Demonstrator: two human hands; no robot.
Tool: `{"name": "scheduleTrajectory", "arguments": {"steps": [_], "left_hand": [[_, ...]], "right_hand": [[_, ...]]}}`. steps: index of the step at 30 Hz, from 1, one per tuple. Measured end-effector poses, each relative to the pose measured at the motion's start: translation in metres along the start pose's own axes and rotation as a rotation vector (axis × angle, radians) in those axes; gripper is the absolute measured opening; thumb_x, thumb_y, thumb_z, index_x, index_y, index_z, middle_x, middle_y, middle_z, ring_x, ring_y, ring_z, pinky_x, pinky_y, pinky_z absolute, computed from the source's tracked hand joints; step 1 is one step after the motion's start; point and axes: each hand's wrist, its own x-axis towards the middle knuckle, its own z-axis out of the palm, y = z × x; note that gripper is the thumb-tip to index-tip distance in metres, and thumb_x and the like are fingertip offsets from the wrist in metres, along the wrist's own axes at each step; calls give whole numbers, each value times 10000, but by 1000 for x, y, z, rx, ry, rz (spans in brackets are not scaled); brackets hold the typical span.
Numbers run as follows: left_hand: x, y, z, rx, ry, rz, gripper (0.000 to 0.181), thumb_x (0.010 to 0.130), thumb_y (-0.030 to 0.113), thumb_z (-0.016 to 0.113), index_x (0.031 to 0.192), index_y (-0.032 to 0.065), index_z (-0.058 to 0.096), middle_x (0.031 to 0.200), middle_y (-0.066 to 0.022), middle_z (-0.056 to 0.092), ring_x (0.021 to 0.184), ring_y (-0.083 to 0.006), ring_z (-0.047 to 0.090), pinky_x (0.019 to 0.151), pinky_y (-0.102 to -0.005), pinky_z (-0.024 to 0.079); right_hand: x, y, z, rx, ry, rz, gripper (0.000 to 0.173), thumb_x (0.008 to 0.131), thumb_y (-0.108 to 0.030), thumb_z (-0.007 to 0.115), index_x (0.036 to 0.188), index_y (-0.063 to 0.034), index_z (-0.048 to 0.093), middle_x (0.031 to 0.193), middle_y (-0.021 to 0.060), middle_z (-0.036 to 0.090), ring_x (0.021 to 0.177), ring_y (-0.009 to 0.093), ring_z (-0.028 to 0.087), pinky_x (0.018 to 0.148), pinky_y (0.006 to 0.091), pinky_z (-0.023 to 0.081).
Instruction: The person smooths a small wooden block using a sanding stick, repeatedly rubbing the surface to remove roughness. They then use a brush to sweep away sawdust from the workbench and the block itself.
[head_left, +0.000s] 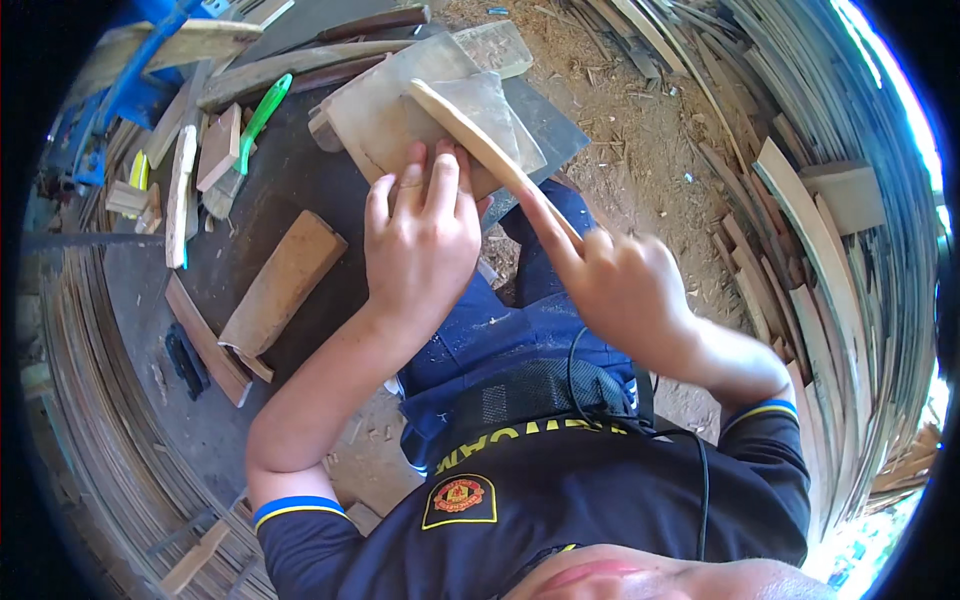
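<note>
My right hand (630, 292) grips a long, slim wooden stick (469, 135) with a rounded tip, its index finger stretched along it. The stick slants across a small greyish translucent sheet (480, 112), which overlaps a larger thin beige sheet (375, 105). My left hand (427, 217) lies palm down on the beige sheet, fingers apart; its thumb is mostly hidden at the sheet's near edge. Beneath the sheets, a dark flat panel (551, 120) sticks out to the right. A pale block (499, 49) shows behind them.
Left on the dark worktop (247, 210) are a tapered wooden block (285, 285), a thin wood strip (206, 337), a black object (186, 360) and a green-handled brush (262, 120). Blue metalwork (112, 97) stands far left. Stacked wood strips (817, 247) line the right; shavings cover the floor (637, 150).
</note>
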Motion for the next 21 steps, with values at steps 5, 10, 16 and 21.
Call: {"name": "scheduleTrajectory", "arguments": {"steps": [5, 10, 16, 21], "left_hand": [[-2, -4, 4, -36, 14, 50, 441, 956, 275, 692, 1269, -34, 708, 1319, -131, 675, 1245, -300, 668, 1017, -448, 493], [1, -3, 4, -38, 23, 53, 418, 965, 264, 682, 1264, -28, 710, 1252, -141, 682, 1185, -316, 687, 1004, -455, 505], [4, -2, 1, -20, 57, 39, 332, 954, 247, 676, 1166, 2, 748, 1256, -112, 700, 1209, -300, 693, 983, -449, 510], [0, 0, 3, -32, 13, 16, 433, 967, 289, 675, 1282, -5, 712, 1309, -108, 680, 1257, -267, 660, 1012, -449, 479]], "right_hand": [[-34, -5, -14, -77, -107, -29, 763, 917, -191, 635, 1642, -115, 411, 573, -50, 524, 440, 81, 544, 394, 285, 445], [10, -9, -5, -11, -11, 11, 738, 920, -194, 636, 1623, -93, 434, 593, -25, 587, 460, 104, 595, 415, 297, 479], [54, 1, 18, 25, 108, 18, 770, 933, -205, 615, 1655, -100, 366, 652, 12, 638, 513, 130, 651, 444, 318, 509], [-30, 13, 3, -180, -25, -62, 751, 936, -228, 640, 1645, -138, 408, 610, -79, 493, 483, 81, 519, 453, 298, 465]]}}
